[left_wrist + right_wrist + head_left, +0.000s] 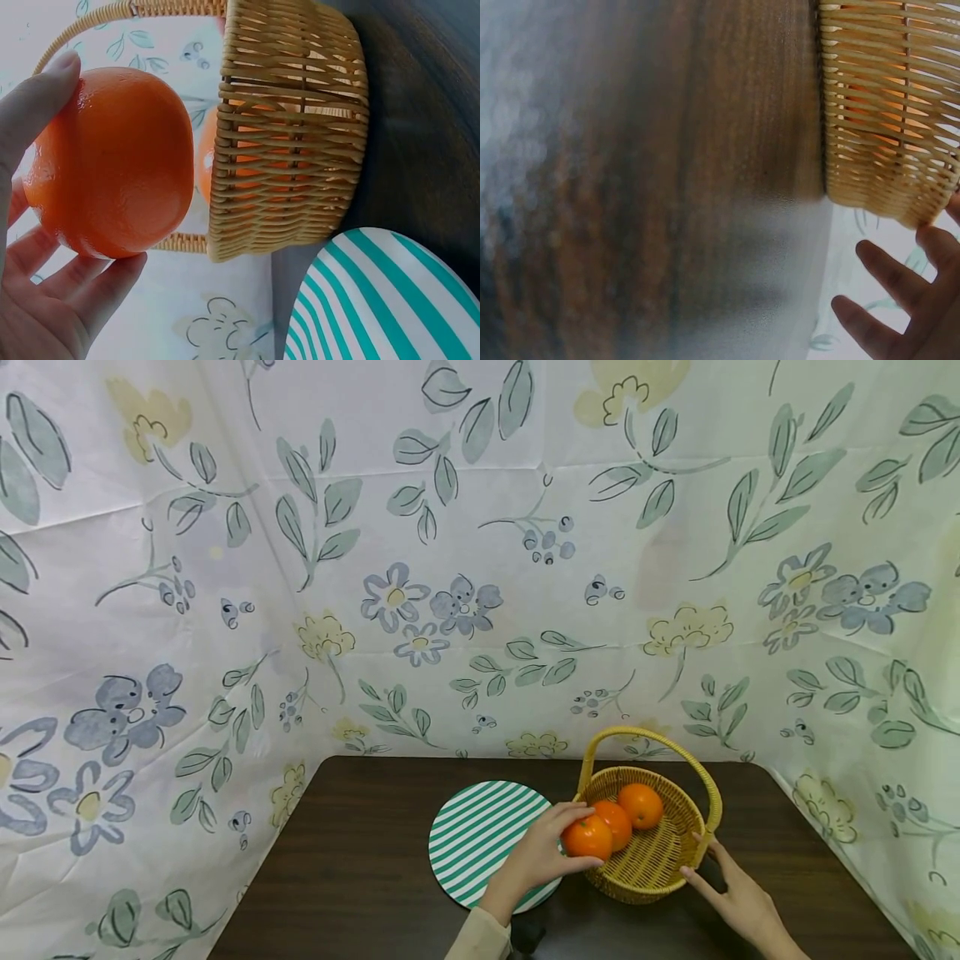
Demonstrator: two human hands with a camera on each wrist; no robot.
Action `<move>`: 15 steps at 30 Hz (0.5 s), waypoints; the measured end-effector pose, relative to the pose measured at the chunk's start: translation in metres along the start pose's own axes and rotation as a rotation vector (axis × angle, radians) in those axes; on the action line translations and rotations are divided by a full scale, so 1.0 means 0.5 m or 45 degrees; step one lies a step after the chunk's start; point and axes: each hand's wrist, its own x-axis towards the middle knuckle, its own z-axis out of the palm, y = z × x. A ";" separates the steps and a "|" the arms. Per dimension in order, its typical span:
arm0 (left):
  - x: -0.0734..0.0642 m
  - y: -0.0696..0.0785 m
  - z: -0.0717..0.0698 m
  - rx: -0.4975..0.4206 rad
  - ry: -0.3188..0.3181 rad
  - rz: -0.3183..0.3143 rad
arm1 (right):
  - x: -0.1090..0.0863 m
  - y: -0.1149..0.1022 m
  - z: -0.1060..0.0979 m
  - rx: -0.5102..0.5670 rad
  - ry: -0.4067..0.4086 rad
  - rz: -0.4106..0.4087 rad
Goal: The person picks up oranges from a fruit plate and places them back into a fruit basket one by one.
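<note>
My left hand (pixel 534 853) holds a glossy, round orange fruit (pixel 587 837) over the left rim of a yellow wicker basket (pixel 645 881). Close up in the left wrist view, thumb and fingers curve round this fruit (pixel 112 161), which is level with the basket's opening. Two more orange fruits, a nearer one (pixel 617 823) and a farther one (pixel 641 806), sit inside the basket. At the basket's right side, my right hand (pixel 742 897) has its thumb and a finger about the foot of the arched handle (pixel 712 793). Its other fingers (pixel 892 274) spread out beside the weave.
A round green-and-white striped placemat (pixel 480 835) lies on the dark wooden table (pixel 360 860), left of the basket. Floral cloth (pixel 465 693) hangs behind and along both sides of the table. The tall handle arches over the basket.
</note>
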 end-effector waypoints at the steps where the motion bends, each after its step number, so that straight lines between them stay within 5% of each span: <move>1: 0.001 0.000 0.001 0.000 -0.004 0.000 | 0.000 0.000 0.000 0.002 0.003 0.001; 15: 0.013 0.002 0.024 0.023 -0.034 0.030 | -0.002 0.001 -0.001 -0.016 -0.010 0.032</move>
